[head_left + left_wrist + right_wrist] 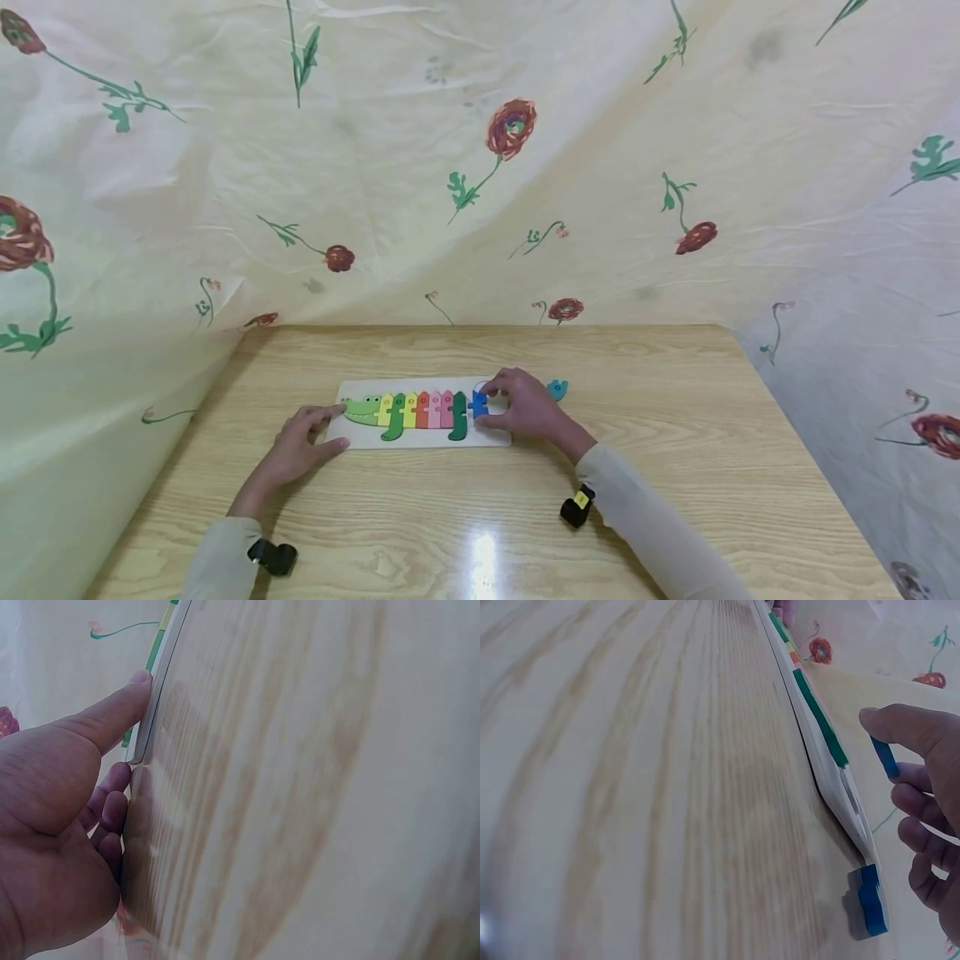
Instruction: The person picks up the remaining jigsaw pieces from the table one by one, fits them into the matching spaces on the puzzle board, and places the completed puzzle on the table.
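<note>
Right hand [525,408]: grip narrow, thumb and finger pinching one blue piece [481,404] by its edges, above the right end of a pale board [427,441], apart from its surface in the right wrist view. Left hand [296,450]: thumb and forefinger spread, resting against the board's left end beside the green crocodile head [362,410]. Handling, as judged: the blue piece wanted a level, edge-only hold, its side tab lined up with the dark green leg piece [459,417], then light, even pressure while the left hand kept the board from sliding. Body pieces: yellow, green, orange and pink, lying in a row. Loose: one teal piece [557,389], just beyond the board's right end (near the right wrist, where a sleeve could brush it). Obstruction: the right hand partly hid that end from above. Support: wood-grain table [420,500]. Backdrop: flowered cloth [375,167].
</note>
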{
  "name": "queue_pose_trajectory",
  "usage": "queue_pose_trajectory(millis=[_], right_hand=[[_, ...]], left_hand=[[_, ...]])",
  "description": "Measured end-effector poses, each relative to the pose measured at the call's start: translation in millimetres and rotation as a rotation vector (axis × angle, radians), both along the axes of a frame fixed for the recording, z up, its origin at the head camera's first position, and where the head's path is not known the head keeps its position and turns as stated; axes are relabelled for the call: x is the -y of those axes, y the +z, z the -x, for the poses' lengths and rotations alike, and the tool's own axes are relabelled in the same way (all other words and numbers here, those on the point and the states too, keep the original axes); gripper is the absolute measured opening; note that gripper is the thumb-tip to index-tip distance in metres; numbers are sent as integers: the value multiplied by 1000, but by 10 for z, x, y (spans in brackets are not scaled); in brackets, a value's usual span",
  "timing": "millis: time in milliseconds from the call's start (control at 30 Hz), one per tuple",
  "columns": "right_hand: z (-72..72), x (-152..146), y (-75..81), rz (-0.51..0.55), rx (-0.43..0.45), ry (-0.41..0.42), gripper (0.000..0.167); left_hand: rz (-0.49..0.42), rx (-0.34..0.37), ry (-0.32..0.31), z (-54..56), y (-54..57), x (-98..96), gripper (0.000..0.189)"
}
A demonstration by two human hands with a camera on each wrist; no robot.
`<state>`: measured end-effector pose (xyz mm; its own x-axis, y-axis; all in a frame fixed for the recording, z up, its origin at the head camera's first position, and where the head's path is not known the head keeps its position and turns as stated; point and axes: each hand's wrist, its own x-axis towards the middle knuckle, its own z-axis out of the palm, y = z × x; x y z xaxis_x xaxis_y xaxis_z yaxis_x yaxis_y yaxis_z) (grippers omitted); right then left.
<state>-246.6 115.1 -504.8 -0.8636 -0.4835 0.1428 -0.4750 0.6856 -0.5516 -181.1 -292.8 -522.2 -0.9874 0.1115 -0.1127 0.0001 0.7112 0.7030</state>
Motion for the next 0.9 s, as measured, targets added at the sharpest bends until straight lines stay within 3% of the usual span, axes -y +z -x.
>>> queue_pose_trajectory(millis=[900], right_hand=[[16,90,-20,-60,42,44,41]], left_hand=[[-15,-9,-6,-16,28,-10,65]])
